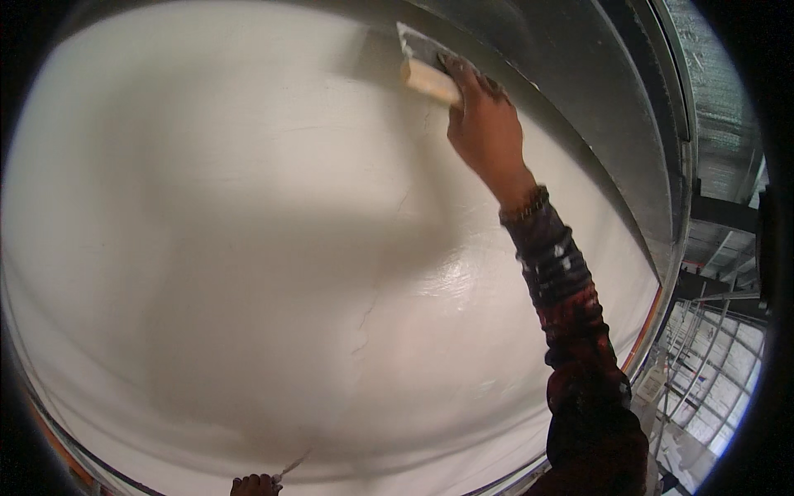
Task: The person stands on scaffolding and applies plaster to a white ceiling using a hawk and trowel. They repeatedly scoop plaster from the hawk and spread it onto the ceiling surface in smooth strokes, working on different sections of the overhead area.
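My right hand [488,124] is closed round the pale wooden handle of a plastering trowel [432,81], high on a whitish wall [273,273]. The trowel's flat metal blade is smeared with white and lies at the wall near its upper edge. At the lower edge of the picture my left hand [255,485] shows only its curled fingers, closed on a small thin-bladed tool [291,468] whose tip points up and right. Most of that tool is hidden or too small to make out. Fine cracks run down the wall's middle, and a wet shine lies right of them.
A dark grey metal surface [579,91] curves above and right of the wall. Beyond it on the right are a silvery ceiling [719,91], dark beams and a metal frame [703,364] before a gridded bright wall. My arm's shadow falls across the plaster.
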The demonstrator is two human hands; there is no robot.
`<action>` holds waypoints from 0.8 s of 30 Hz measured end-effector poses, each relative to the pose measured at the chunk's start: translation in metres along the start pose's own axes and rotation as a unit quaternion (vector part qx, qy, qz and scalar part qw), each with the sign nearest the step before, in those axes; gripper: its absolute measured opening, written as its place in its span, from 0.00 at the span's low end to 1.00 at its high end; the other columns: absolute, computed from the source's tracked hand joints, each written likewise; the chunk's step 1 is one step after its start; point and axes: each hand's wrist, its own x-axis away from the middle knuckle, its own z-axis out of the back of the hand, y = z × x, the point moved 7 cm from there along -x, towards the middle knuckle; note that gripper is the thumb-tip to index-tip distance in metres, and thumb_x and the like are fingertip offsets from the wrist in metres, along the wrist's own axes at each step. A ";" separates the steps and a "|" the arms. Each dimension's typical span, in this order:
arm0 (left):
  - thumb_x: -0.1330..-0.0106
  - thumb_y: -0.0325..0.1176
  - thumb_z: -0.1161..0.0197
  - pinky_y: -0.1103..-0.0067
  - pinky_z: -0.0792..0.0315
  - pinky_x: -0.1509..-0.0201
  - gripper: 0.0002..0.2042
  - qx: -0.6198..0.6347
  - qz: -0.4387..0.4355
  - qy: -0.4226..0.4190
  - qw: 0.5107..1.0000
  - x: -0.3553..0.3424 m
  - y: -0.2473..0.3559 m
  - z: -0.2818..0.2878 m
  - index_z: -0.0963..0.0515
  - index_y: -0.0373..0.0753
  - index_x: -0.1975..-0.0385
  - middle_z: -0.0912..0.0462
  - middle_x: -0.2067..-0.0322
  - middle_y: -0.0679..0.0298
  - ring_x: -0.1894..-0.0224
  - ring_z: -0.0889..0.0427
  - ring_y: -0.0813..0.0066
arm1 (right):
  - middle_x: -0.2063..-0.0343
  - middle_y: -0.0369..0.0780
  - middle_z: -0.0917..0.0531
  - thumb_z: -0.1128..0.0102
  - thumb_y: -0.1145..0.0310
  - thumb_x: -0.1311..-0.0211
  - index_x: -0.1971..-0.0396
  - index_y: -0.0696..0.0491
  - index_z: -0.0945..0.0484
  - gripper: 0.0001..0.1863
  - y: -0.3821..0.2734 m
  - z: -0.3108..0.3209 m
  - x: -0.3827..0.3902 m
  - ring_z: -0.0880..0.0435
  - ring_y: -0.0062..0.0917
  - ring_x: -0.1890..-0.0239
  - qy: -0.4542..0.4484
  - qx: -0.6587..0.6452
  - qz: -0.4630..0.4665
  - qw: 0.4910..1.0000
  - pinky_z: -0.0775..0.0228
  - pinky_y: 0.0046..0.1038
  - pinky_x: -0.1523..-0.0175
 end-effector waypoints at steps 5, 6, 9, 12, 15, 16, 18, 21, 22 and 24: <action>0.35 0.41 0.48 0.68 0.32 0.65 0.09 -0.010 0.008 -0.021 1.000 0.002 -0.006 -0.005 0.27 0.43 0.70 0.25 0.75 0.64 0.70 0.24 0.66 | 0.64 0.50 0.18 0.46 0.68 0.46 0.50 0.53 0.27 0.21 0.023 -0.022 -0.081 0.19 0.48 0.62 -0.034 0.022 -0.076 0.996 0.27 0.44 0.54; 0.35 0.42 0.48 0.68 0.32 0.65 0.10 -0.014 0.014 -0.032 0.999 0.003 -0.005 -0.006 0.27 0.43 0.69 0.25 0.75 0.64 0.70 0.23 0.66 | 0.65 0.50 0.18 0.46 0.68 0.46 0.50 0.53 0.26 0.20 0.026 -0.030 -0.089 0.19 0.48 0.63 -0.032 0.025 -0.069 0.997 0.27 0.44 0.55; 0.35 0.43 0.47 0.67 0.32 0.65 0.10 -0.003 0.032 -0.059 0.998 0.003 0.000 -0.004 0.27 0.43 0.69 0.25 0.75 0.63 0.70 0.23 0.65 | 0.68 0.51 0.18 0.46 0.67 0.46 0.51 0.53 0.26 0.20 0.035 -0.049 -0.094 0.19 0.47 0.65 -0.050 0.052 -0.057 0.996 0.26 0.45 0.57; 0.35 0.44 0.47 0.67 0.31 0.65 0.11 0.007 0.043 -0.060 0.997 0.003 0.005 0.001 0.28 0.43 0.68 0.25 0.74 0.63 0.70 0.22 0.65 | 0.67 0.52 0.18 0.45 0.68 0.48 0.50 0.53 0.27 0.22 0.033 -0.053 -0.081 0.19 0.47 0.64 -0.078 0.071 -0.055 0.993 0.26 0.44 0.57; 0.35 0.45 0.47 0.67 0.31 0.65 0.12 -0.007 0.028 -0.093 0.995 0.002 0.007 -0.003 0.28 0.42 0.68 0.24 0.74 0.62 0.71 0.22 0.64 | 0.67 0.51 0.19 0.43 0.67 0.50 0.44 0.57 0.32 0.29 0.002 -0.047 -0.015 0.20 0.45 0.64 -0.079 0.055 -0.013 0.995 0.27 0.42 0.55; 0.35 0.45 0.47 0.67 0.31 0.65 0.12 -0.022 0.034 -0.105 0.994 0.005 0.005 -0.003 0.28 0.42 0.68 0.24 0.74 0.62 0.71 0.21 0.64 | 0.64 0.49 0.20 0.44 0.64 0.47 0.41 0.58 0.36 0.32 -0.026 -0.043 0.020 0.21 0.42 0.62 -0.095 0.098 -0.025 0.990 0.28 0.39 0.55; 0.34 0.46 0.48 0.67 0.30 0.66 0.13 -0.029 0.050 -0.121 0.991 0.011 -0.004 0.000 0.28 0.42 0.68 0.24 0.73 0.61 0.71 0.21 0.64 | 0.39 0.54 0.37 0.50 0.60 0.40 0.36 0.56 0.43 0.33 -0.104 -0.029 0.101 0.32 0.50 0.43 -0.148 0.061 0.003 0.987 0.40 0.55 0.42; 0.36 0.43 0.45 0.67 0.29 0.65 0.12 -0.007 0.050 -0.127 0.991 0.011 -0.008 0.006 0.27 0.39 0.67 0.22 0.74 0.58 0.71 0.21 0.63 | 0.35 0.52 0.44 0.47 0.66 0.42 0.34 0.54 0.47 0.36 -0.202 0.008 0.218 0.37 0.52 0.42 -0.335 -0.037 0.003 0.942 0.42 0.59 0.43; 0.38 0.44 0.42 0.66 0.30 0.64 0.13 0.014 0.047 -0.142 0.989 0.006 -0.004 0.005 0.27 0.38 0.69 0.22 0.75 0.57 0.70 0.20 0.61 | 0.35 0.51 0.44 0.46 0.67 0.44 0.33 0.52 0.47 0.37 -0.204 0.029 0.232 0.37 0.51 0.41 -0.359 -0.057 0.008 0.932 0.43 0.59 0.41; 0.40 0.45 0.40 0.65 0.30 0.62 0.15 0.007 0.064 -0.194 0.979 0.004 -0.003 -0.003 0.27 0.37 0.69 0.22 0.75 0.56 0.68 0.19 0.60 | 0.34 0.50 0.45 0.45 0.68 0.44 0.33 0.50 0.47 0.37 -0.184 0.042 0.214 0.37 0.50 0.41 -0.338 -0.049 0.001 0.940 0.45 0.58 0.40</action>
